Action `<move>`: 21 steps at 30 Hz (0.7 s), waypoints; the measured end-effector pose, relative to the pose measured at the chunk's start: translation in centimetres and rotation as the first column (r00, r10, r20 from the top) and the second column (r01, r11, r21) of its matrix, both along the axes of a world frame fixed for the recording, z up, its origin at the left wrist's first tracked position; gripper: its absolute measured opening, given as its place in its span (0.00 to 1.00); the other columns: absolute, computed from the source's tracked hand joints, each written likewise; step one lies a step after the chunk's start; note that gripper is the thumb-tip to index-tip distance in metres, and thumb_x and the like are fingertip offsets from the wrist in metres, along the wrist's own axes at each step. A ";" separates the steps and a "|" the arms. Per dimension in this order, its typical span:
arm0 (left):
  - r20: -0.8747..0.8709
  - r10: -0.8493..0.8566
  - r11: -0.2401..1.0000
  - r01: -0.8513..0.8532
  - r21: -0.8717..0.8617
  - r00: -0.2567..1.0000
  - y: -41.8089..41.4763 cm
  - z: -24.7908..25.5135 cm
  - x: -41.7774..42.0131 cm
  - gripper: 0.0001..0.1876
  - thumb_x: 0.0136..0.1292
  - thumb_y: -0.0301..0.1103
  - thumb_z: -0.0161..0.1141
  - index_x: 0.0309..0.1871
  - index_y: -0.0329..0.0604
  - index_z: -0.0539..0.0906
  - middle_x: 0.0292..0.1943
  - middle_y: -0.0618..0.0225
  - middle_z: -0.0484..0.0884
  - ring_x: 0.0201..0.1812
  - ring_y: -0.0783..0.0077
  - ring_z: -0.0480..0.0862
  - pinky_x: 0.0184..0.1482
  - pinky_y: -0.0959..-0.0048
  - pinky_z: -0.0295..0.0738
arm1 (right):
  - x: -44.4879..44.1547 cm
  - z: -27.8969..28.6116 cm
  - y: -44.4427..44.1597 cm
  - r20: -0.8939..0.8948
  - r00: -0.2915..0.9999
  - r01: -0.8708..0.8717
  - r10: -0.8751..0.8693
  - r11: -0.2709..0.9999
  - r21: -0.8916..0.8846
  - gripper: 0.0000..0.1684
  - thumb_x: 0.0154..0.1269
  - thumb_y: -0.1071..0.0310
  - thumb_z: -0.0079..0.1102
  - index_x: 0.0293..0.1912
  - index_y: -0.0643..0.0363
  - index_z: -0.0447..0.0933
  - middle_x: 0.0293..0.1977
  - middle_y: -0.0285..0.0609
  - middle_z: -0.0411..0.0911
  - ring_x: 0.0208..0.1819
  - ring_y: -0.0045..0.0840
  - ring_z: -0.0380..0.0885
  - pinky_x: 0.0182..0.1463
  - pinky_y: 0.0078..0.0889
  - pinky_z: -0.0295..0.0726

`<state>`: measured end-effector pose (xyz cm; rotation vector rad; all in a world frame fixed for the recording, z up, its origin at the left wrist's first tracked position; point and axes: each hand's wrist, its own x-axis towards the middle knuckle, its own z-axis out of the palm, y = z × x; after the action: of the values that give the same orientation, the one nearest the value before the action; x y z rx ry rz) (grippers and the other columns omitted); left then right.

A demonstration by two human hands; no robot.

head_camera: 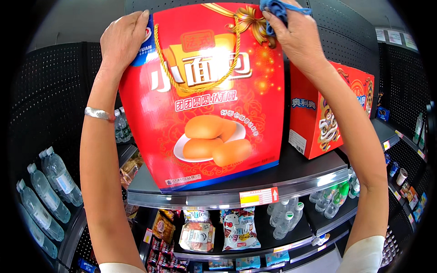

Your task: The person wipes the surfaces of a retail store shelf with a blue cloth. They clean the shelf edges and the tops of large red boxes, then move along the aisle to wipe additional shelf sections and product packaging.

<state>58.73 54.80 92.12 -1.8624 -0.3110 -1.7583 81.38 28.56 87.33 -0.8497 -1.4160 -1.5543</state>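
A large red gift box of small breads (218, 119) stands slightly tilted on the black top shelf (239, 182), its lower front edge close to the shelf's rim. A gold rope handle (186, 90) hangs across its front, which bears printed writing and a picture of bread rolls. My left hand (123, 39) grips the box's upper left edge, thumb toward the front. At the upper right corner, my right hand (297, 34) holds a crumpled blue cloth (277, 13) against the box. The fingers behind the cloth are partly hidden.
Right of the bread box stands a red Oreo gift box (315, 112). A price tag (258, 197) sits on the shelf's clear front strip. Below are snack bags (240, 228) and small water bottles (285, 221). Large water bottles (47, 191) line the left shelf, against black perforated panels (47, 92).
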 end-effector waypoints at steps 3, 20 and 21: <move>0.019 0.006 0.995 -0.008 0.103 1.000 0.6 0.1 -1.0 0.31 0.79 0.58 0.44 0.56 0.40 0.87 0.50 0.54 0.89 0.51 0.55 0.89 0.58 0.62 0.80 | -0.9 0.1 4.0 0.047 0.963 0.258 -0.267 0.956 0.140 0.12 0.71 0.70 0.58 0.50 0.66 0.79 0.55 0.59 0.80 0.60 0.49 0.79 0.66 0.47 0.75; -0.073 -0.704 0.708 0.691 -0.142 0.706 -2.7 -1.0 -1.6 0.43 0.79 0.66 0.39 0.45 0.26 0.87 0.36 0.57 0.88 0.39 0.69 0.85 0.50 0.70 0.78 | -8.7 -0.7 14.0 0.344 0.933 0.127 -0.107 0.991 -0.038 0.33 0.63 0.68 0.57 0.65 0.76 0.69 0.66 0.69 0.69 0.65 0.54 0.71 0.73 0.51 0.66; -0.122 -0.713 0.700 0.697 -0.154 0.690 -2.2 -0.5 -1.8 0.43 0.79 0.66 0.39 0.44 0.26 0.87 0.35 0.58 0.88 0.39 0.69 0.85 0.50 0.70 0.78 | -8.3 -0.3 13.5 0.322 0.939 0.145 -0.119 0.988 -0.058 0.33 0.64 0.68 0.57 0.65 0.76 0.70 0.66 0.68 0.69 0.65 0.54 0.71 0.73 0.51 0.66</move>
<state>56.94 52.59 91.58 -2.3901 0.4866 -2.0431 73.09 42.11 87.05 -0.7788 -1.6896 -1.8090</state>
